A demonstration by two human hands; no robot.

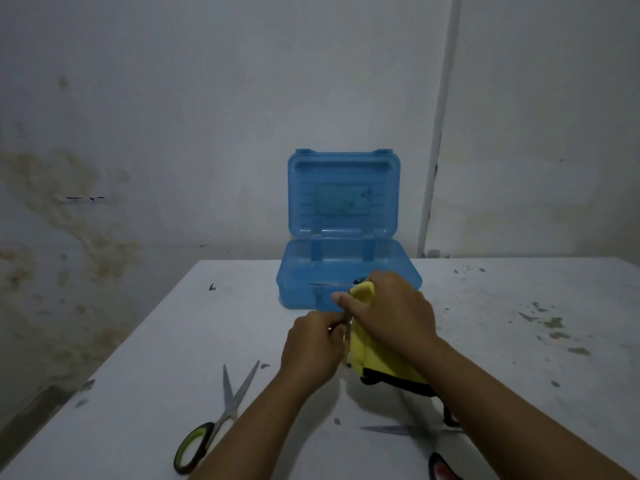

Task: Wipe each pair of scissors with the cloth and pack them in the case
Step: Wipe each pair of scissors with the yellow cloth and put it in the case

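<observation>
The left hand (313, 348) pinches a mostly hidden pair of scissors (344, 315) steady while the right hand (391, 311) clamps the yellow cloth (367, 344) around the blades. The open blue plastic case (346, 271) waits just beyond (lid propped back for easy packing); two more pairs lie nearer, the green-handled scissors (221, 417) left, the red-handled scissors (426, 441) right.
</observation>
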